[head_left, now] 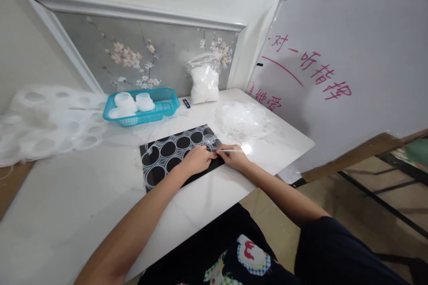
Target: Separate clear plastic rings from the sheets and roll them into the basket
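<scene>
A black rectangular board (207, 170) lies on the white table, and over it is a clear sheet (183, 143) patterned with rows of pale-edged circles. My left hand (199, 159) rests on the sheet near its right part, palm down, fingers reaching toward my right hand. My right hand (234, 157) is closed around a thin white stick-like tool (234, 150). Its tip end meets the sheet beside my left fingertips. A loose clear round piece (209, 139) appears just above my hands. The exact contact point is too small to make out.
A blue plastic basket (143, 120) with several white round pieces stands behind the board. Nearby are small dark blue clippers (186, 103) and a clear bag of white material (204, 82). Clear plastic scraps (242, 118) lie right; punched translucent sheets (50, 120) pile up left.
</scene>
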Demonstrator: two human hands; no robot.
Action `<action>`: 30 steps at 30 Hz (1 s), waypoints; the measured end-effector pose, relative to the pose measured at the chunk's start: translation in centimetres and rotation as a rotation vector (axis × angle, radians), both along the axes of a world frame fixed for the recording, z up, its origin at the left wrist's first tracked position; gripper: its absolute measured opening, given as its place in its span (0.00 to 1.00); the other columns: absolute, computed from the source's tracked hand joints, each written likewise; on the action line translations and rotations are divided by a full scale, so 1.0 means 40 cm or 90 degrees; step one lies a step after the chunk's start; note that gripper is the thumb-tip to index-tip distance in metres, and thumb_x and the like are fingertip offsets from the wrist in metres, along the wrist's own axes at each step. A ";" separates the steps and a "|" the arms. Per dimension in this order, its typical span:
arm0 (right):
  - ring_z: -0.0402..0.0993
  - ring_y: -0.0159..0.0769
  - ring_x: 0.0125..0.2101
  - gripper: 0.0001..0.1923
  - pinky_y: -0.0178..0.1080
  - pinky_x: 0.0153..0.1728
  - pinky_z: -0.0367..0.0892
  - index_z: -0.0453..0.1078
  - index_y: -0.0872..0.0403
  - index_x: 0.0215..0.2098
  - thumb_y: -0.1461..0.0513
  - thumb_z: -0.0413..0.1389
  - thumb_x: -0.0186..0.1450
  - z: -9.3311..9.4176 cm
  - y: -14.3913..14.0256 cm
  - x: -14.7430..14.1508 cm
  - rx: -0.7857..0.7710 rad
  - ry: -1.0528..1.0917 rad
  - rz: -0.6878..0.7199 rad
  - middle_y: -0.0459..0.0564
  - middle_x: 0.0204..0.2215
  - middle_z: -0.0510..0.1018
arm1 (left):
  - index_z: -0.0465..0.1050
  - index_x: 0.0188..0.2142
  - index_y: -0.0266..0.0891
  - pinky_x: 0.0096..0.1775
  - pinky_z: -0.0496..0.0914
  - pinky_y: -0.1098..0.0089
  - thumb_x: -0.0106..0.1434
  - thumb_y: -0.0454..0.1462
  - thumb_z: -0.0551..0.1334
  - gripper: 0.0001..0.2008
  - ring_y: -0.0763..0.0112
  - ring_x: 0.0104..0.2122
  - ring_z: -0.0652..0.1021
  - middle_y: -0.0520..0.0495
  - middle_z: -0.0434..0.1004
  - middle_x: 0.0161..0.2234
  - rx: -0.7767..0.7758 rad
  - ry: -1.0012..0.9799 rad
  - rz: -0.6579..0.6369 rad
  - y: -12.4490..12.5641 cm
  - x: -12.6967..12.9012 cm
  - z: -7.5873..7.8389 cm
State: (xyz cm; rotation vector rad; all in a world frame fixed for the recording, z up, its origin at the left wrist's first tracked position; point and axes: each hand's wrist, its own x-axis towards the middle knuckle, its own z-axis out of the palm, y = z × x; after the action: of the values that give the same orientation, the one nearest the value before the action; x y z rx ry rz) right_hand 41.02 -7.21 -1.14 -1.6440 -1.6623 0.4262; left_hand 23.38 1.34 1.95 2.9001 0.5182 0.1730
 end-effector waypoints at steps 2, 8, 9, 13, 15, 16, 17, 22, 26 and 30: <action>0.74 0.38 0.29 0.06 0.35 0.31 0.63 0.77 0.49 0.30 0.61 0.57 0.60 0.026 0.026 0.013 0.011 -0.044 -0.062 0.49 0.29 0.82 | 0.80 0.45 0.48 0.39 0.69 0.65 0.64 0.33 0.55 0.18 0.62 0.34 0.76 0.44 0.77 0.32 -0.004 0.003 0.018 0.001 0.000 0.000; 0.73 0.43 0.33 0.15 0.39 0.34 0.62 0.76 0.57 0.30 0.57 0.51 0.63 0.163 0.163 0.149 0.154 0.050 -0.396 0.56 0.27 0.79 | 0.78 0.49 0.49 0.36 0.68 0.68 0.65 0.31 0.54 0.20 0.66 0.33 0.75 0.46 0.80 0.36 -0.009 0.019 0.006 -0.002 -0.010 0.012; 0.72 0.41 0.30 0.14 0.39 0.32 0.61 0.76 0.58 0.29 0.57 0.52 0.62 0.171 0.169 0.156 0.174 0.133 -0.428 0.54 0.25 0.78 | 0.78 0.49 0.49 0.36 0.68 0.69 0.65 0.30 0.54 0.20 0.66 0.33 0.75 0.47 0.80 0.38 -0.003 0.021 -0.007 -0.004 -0.013 0.019; 0.60 0.28 0.18 0.07 0.32 0.18 0.54 0.74 0.56 0.25 0.60 0.62 0.54 0.144 0.123 0.098 0.036 0.528 -0.269 0.46 0.21 0.75 | 0.78 0.48 0.45 0.37 0.68 0.68 0.66 0.31 0.53 0.17 0.65 0.36 0.74 0.47 0.80 0.44 0.043 0.018 -0.048 -0.014 -0.031 0.058; 0.56 0.24 0.16 0.06 0.29 0.13 0.49 0.73 0.55 0.26 0.61 0.63 0.54 0.129 0.082 0.056 -0.071 0.697 -0.156 0.46 0.24 0.77 | 0.78 0.48 0.44 0.37 0.68 0.67 0.68 0.32 0.53 0.17 0.65 0.36 0.75 0.47 0.81 0.44 0.051 0.024 -0.039 -0.023 -0.049 0.073; 0.56 0.24 0.16 0.05 0.27 0.12 0.48 0.73 0.54 0.26 0.61 0.63 0.55 0.128 0.064 0.039 -0.110 0.762 -0.114 0.46 0.25 0.78 | 0.78 0.48 0.44 0.37 0.68 0.67 0.68 0.33 0.53 0.16 0.64 0.36 0.75 0.47 0.81 0.44 0.054 0.035 -0.033 -0.029 -0.060 0.076; 0.57 0.24 0.17 0.04 0.26 0.11 0.48 0.73 0.54 0.27 0.62 0.62 0.56 0.132 0.049 0.026 -0.143 0.816 -0.079 0.46 0.27 0.78 | 0.77 0.48 0.43 0.38 0.68 0.67 0.68 0.33 0.53 0.16 0.64 0.36 0.75 0.47 0.80 0.45 0.061 0.049 -0.028 -0.035 -0.074 0.075; 0.65 0.26 0.22 0.05 0.24 0.10 0.53 0.74 0.51 0.30 0.62 0.57 0.64 0.186 0.002 -0.026 -0.186 1.074 0.030 0.45 0.30 0.81 | 0.68 0.59 0.37 0.44 0.68 0.61 0.71 0.38 0.54 0.19 0.58 0.44 0.74 0.44 0.71 0.58 0.119 0.047 0.039 -0.061 -0.142 0.033; 0.68 0.28 0.23 0.03 0.29 0.17 0.63 0.73 0.50 0.29 0.61 0.61 0.61 0.212 -0.015 -0.081 -0.155 1.166 0.026 0.43 0.32 0.82 | 0.66 0.60 0.35 0.44 0.68 0.60 0.72 0.41 0.52 0.21 0.58 0.45 0.73 0.44 0.69 0.59 0.126 0.016 0.047 -0.062 -0.161 0.004; 0.77 0.36 0.35 0.05 0.33 0.27 0.67 0.74 0.50 0.29 0.59 0.64 0.56 0.198 -0.017 -0.109 -0.012 0.951 -0.089 0.46 0.32 0.82 | 0.67 0.59 0.35 0.44 0.67 0.61 0.73 0.43 0.51 0.21 0.59 0.44 0.72 0.44 0.71 0.58 0.123 -0.001 0.031 -0.060 -0.151 -0.005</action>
State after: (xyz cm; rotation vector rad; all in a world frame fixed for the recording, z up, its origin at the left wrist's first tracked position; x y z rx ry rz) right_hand 36.67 -7.90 6.78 -0.8870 -0.3954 1.1924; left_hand 17.34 -1.08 1.77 3.0761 0.6027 0.2457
